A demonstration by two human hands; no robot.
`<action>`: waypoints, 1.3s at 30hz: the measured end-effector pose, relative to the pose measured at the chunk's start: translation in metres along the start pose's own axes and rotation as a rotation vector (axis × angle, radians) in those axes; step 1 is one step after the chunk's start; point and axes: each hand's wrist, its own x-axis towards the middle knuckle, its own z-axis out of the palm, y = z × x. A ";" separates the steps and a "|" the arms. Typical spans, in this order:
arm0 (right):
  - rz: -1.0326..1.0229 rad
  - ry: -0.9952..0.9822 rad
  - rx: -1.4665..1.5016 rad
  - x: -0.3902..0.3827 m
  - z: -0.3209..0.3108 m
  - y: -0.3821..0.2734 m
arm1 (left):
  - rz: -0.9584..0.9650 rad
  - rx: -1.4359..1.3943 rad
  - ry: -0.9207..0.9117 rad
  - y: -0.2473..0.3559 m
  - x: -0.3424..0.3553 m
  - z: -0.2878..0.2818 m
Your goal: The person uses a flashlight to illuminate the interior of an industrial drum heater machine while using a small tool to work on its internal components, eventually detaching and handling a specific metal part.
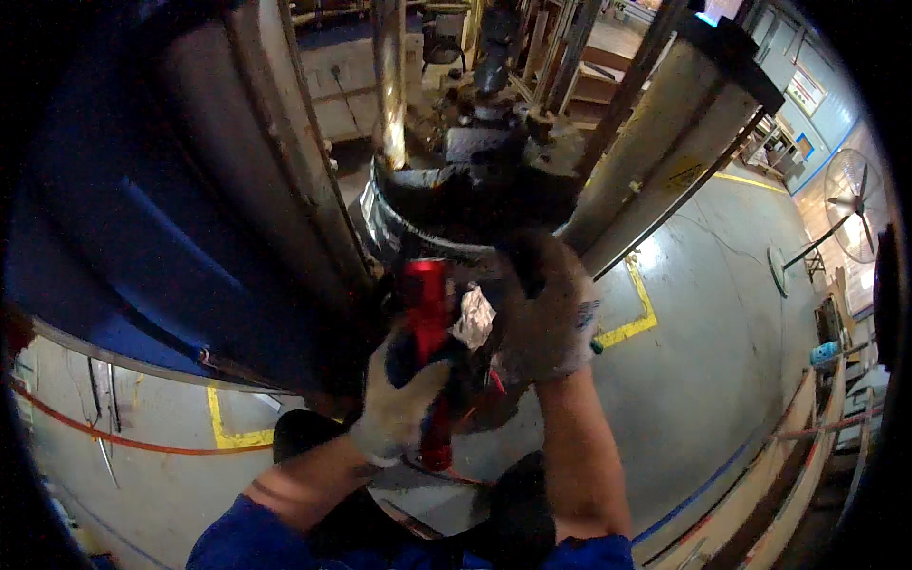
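Note:
My left hand (404, 394), in a pale work glove with dark patches, is closed around a long red cylindrical tool (427, 304). The tool stands nearly upright, and its red lower end shows beneath the hand. My right hand (551, 318), gloved in the same way, is at the front rim of a round metal drum (418, 231). Deep shadow hides its fingers, so I cannot tell what they touch or hold. Between the hands sits a crumpled silvery wad (474, 317); what supports it is unclear. The inside of the drum is dark.
A dark machine head (484, 142) stands over the drum between metal posts (389, 85). A large blue curved body (142, 247) fills the left side. A thick beige column (665, 142) rises at right. Farther right are a standing fan (855, 204) and yellow floor lines (632, 328).

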 end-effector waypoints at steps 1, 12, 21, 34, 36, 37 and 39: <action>-0.067 0.043 -0.020 0.000 0.003 0.008 | 0.033 0.037 0.055 -0.011 0.003 0.004; -0.246 0.011 -0.750 -0.001 -0.012 -0.021 | -0.236 -0.004 -0.212 -0.021 0.004 -0.033; -0.343 0.162 -0.622 -0.029 0.017 -0.021 | -0.412 -0.016 -0.330 0.006 0.015 -0.064; -0.428 0.195 -0.602 -0.011 0.022 -0.004 | -0.363 -0.059 -0.368 0.005 0.018 -0.069; -0.432 0.187 -0.615 -0.011 0.022 -0.005 | -0.340 -0.056 -0.384 0.005 0.020 -0.069; -0.404 0.178 -0.618 -0.013 0.023 -0.006 | -0.353 -0.066 -0.378 0.006 0.020 -0.069; -0.379 0.163 -0.644 -0.014 0.024 -0.007 | -0.378 -0.086 -0.367 0.010 0.020 -0.069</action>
